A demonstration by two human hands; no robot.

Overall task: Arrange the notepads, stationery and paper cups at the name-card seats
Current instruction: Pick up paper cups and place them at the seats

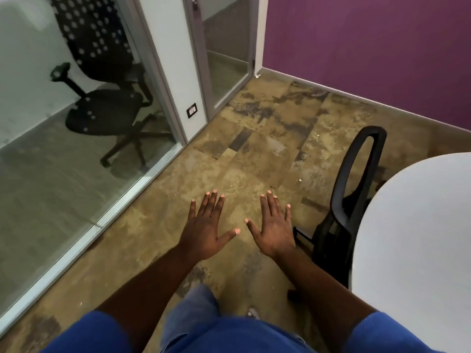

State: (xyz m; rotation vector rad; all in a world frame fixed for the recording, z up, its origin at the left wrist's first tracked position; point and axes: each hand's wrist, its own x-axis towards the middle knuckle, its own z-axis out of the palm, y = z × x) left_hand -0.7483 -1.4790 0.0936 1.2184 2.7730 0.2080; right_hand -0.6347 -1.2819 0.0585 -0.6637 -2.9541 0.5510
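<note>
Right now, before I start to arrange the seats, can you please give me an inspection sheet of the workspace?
Surface: white table, only part of it in view.
Job's things: nothing seen.
Clutter: small pale scrap on the floor.
Hands: left hand and right hand open, fingers spread, holding nothing.
Cables: nothing seen.
Surroundings: black chair beside the table; second chair behind a glass partition; purple wall.

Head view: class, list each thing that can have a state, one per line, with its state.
left hand: open, fingers spread, holding nothing.
right hand: open, fingers spread, holding nothing.
black chair: upright, beside the white table.
office chair behind the glass: upright, unoccupied.
</note>
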